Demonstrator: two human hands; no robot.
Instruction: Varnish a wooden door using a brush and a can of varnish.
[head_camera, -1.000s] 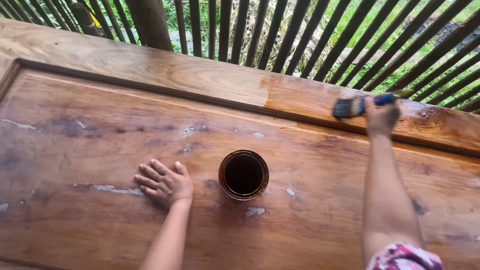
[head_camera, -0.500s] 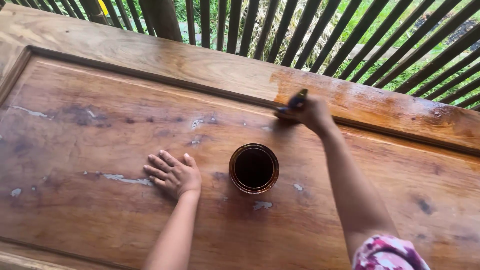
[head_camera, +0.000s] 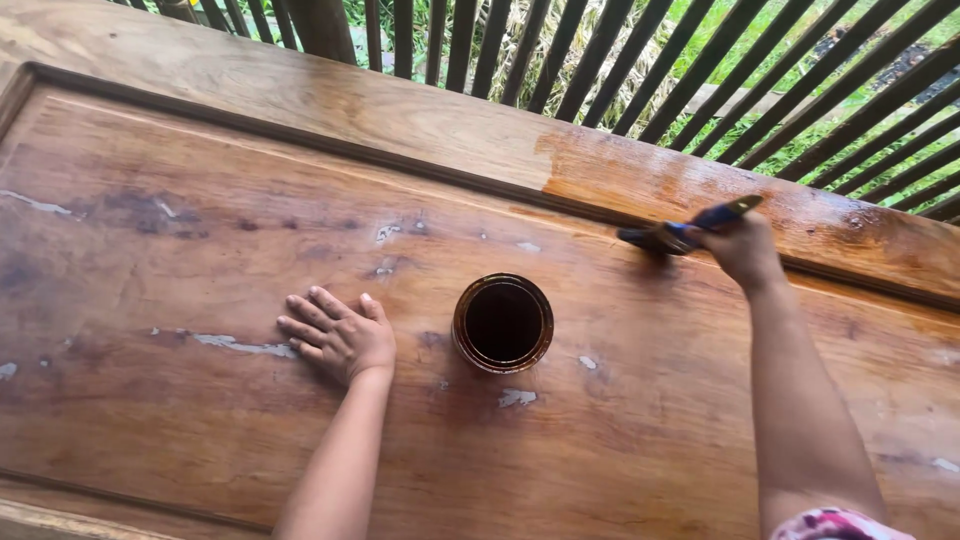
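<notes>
Two hands work: right hand (head_camera: 745, 250), gripping brush (head_camera: 680, 232), has swung right along desk (head_camera: 200, 420); left hand (head_camera: 335, 335) stays flat beside jar (head_camera: 503, 323).

The wooden panel (head_camera: 250, 420) looks worn and matt, with pale flaked patches — but its upper right rail (head_camera: 680, 185) gleams wet and glossy. The round jar (head_camera: 502, 323) holds dark, shiny liquid; it may be glass. The brush (head_camera: 685, 232) has a blue handle — probably plastic.
</notes>
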